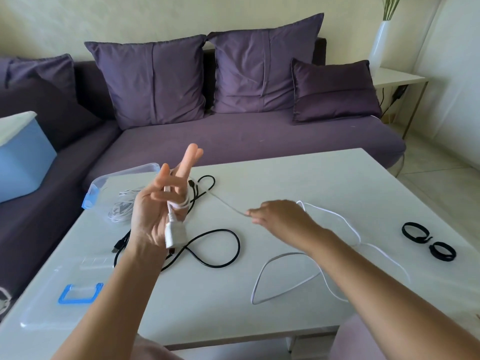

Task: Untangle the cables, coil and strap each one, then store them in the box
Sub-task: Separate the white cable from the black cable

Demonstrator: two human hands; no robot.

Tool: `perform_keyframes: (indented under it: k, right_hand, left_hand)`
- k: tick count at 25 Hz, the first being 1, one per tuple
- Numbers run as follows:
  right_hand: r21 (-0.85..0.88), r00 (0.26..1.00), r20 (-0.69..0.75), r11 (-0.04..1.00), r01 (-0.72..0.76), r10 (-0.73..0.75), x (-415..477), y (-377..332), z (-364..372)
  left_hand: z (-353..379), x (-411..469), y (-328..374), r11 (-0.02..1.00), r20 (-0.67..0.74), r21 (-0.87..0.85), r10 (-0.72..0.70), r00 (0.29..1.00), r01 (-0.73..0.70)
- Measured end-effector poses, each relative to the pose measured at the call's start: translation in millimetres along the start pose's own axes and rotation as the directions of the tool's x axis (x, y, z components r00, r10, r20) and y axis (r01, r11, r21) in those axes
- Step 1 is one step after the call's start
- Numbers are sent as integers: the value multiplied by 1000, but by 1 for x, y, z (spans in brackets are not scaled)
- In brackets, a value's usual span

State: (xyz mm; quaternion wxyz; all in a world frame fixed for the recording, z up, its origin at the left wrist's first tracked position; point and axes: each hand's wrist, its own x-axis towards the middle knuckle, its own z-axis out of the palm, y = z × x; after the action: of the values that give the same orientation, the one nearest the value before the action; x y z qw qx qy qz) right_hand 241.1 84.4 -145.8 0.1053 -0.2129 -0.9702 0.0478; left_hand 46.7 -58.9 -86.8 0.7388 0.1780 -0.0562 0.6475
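Room lit by soft daylight, brightest at the right, table (324,183) washed pale by mild glare, shadows faint, left hand (153,216) slightly blurred, edges bowed by wide-angle lens.

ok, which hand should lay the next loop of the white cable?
Likely right. The right hand pinches the stretched white cable, with the slack on the table on its side. The left hand is raised, the plug end wound round its fingers.
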Motion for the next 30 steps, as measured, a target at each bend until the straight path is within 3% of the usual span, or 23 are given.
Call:
perform_keyframes:
  k: [2, 4, 6, 8, 10, 12, 13, 14, 16, 18, 20, 22, 24, 27, 28, 30]
  right_hand:
    - [-17, 993, 83, 996, 86, -84, -2, -21, 12]
    - [-13, 982, 121, 989, 148, -146, -4, -40, 21]
    - [-13, 971, 145, 981, 194, -190, -5, -53, 27]
    - [-12, 966, 150, 977, 215, -210, -6, -59, 30]
    - [-5, 969, 123, 976, 216, -214, -6, -60, 33]
    - [10, 969, 74, 972, 236, -237, -9, -61, 31]
    - [10, 964, 31, 965, 263, -263, -10, -61, 30]
    - [8, 960, -19, 960, 280, -279, -11, -60, 28]
    - [22, 943, -202, 961, 274, -264, -11, -57, 20]
    - [70, 903, -382, 968, 239, -196, -7, -46, 7]
    - [80, 851, -512, 980, 183, -117, -5, -27, -7]
    - [92, 814, -579, 988, 125, -50, -4, -8, -18]
    - [128, 788, -616, 988, 92, 7, -4, 8, -25]
    - [190, 753, -647, 982, 8, 119, -7, 33, -35]
    - [210, 735, -659, 977, -28, 163, -9, 42, -38]
    - [246, 698, -676, 965, -90, 238, -12, 55, -39]
  left_hand:
    - [-2, 5, 5, 954, -199, 244, 226, 954, -175]
    - [-10, 11, 10, 779, -392, 587, 512, 764, -221]
    - [-21, 12, 11, 557, -388, 822, 701, 599, -120]
    - [-29, 12, 9, 317, -318, 943, 782, 536, 98]
    - [-39, 7, 9, -1, -206, 935, 813, 545, 355]
    - [-44, 5, 10, -343, -94, 779, 764, 639, 524]
    - [-43, 4, 7, -462, -110, 675, 708, 698, 575]
    - [-44, 4, 6, -540, -180, 581, 645, 743, 609]
    - [-47, 1, 2, -599, -371, 482, 521, 769, 639]
    - [-48, -3, -3, -510, -599, 494, 387, 701, 704]
    - [-43, -6, -11, -385, -786, 472, 225, 576, 793]
    - [-30, -6, -17, -354, -829, 490, 93, 552, 797]
    - [-17, -3, -19, -225, -786, 603, -3, 619, 765]
    - [-10, -4, -17, 47, -714, 683, -164, 680, 729]
    - [-10, -5, -16, 187, -665, 670, -279, 693, 718]
    - [-11, -7, -11, 568, -387, 508, -522, 761, 648]
